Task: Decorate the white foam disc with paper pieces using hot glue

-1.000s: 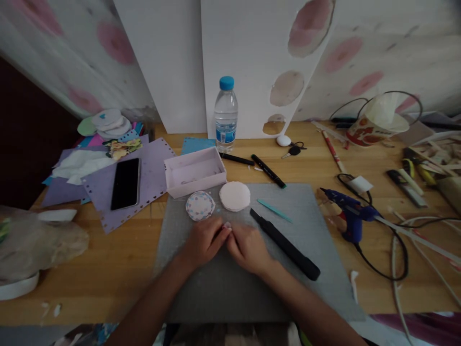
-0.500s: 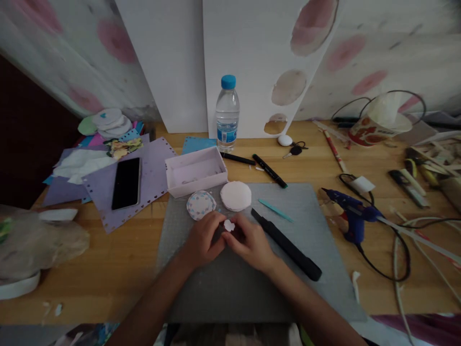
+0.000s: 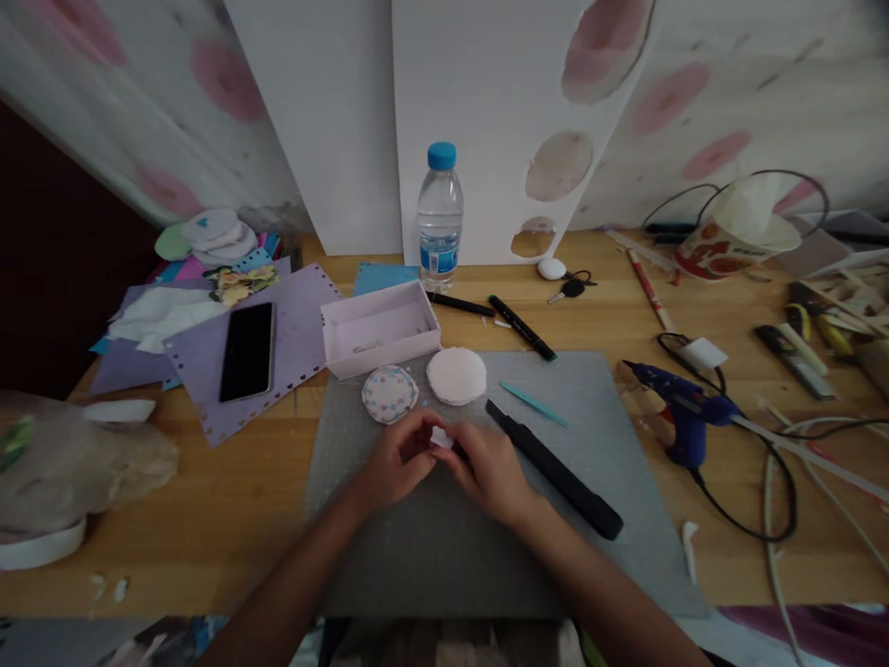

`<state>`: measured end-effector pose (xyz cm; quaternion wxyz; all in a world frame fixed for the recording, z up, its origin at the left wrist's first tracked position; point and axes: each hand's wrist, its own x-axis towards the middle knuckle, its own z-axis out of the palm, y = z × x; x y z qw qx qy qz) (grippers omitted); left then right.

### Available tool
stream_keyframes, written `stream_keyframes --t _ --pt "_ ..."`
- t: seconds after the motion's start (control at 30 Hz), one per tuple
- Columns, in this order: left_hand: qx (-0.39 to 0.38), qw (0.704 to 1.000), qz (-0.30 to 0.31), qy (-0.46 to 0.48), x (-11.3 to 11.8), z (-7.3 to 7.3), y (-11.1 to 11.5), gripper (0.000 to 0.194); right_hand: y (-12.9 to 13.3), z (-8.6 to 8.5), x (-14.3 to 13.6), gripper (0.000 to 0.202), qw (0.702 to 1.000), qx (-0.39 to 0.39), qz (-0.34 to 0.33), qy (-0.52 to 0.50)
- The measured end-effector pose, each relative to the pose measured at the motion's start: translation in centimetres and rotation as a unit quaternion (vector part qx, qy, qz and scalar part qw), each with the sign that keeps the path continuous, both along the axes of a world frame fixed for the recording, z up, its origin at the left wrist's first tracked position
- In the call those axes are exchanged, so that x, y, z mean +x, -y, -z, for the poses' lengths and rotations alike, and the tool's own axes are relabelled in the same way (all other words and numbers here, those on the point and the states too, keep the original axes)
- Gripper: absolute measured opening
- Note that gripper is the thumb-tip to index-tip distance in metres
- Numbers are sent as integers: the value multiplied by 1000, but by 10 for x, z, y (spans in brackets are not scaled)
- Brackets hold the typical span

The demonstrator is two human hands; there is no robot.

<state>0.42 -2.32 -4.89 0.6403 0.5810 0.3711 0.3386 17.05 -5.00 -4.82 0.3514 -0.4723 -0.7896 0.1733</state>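
Between my fingertips, above the grey cutting mat (image 3: 431,556), is a small white scrap, perhaps paper (image 3: 441,437). My left hand (image 3: 395,468) pinches it from one side. From the other side my right hand (image 3: 490,468) grips it, thumb against fingers. Just beyond my hands lie a round disc with a blue and pink pattern (image 3: 390,394) and a plain white disc (image 3: 457,376). To the right of my right hand rests a black-handled cutter (image 3: 556,471), with a thin teal strip (image 3: 532,403) above it.
An open white box (image 3: 381,333) stands behind the discs, a water bottle (image 3: 440,222) behind it. A blue glue gun (image 3: 684,408) with cords lies at the right. At the left are a phone (image 3: 247,352) on purple paper (image 3: 298,357) and a plastic bag (image 3: 69,463).
The white scrap has turned between my fingers and shows less of its face. My right fingers have closed further over it. The other objects lie as before.
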Motion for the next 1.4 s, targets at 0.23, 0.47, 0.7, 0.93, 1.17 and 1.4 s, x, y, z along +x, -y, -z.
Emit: stream_keyframes --t 0.23,0.47,0.7,0.93,1.17,1.4 --pt "-94 995 34 19 0 4 0 45 -4 0 3 40 999 16 42 24" --pt "-121 993 -5 1 0 10 3 43 -4 -6 2 35 998 29 -36 52" --pt "-164 986 -26 0 3 15 7 38 -4 0 1 40 999 -12 -14 36" --pt "-92 994 -33 -58 9 11 10 37 -5 1 -2 44 998 0 8 63" --pt "-42 994 -40 -93 11 6 13 37 -4 -2 -2 38 999 -38 1 32" --pt "-56 995 -30 -76 13 7 15 36 -4 -2 -4 41 988 -141 23 -56"
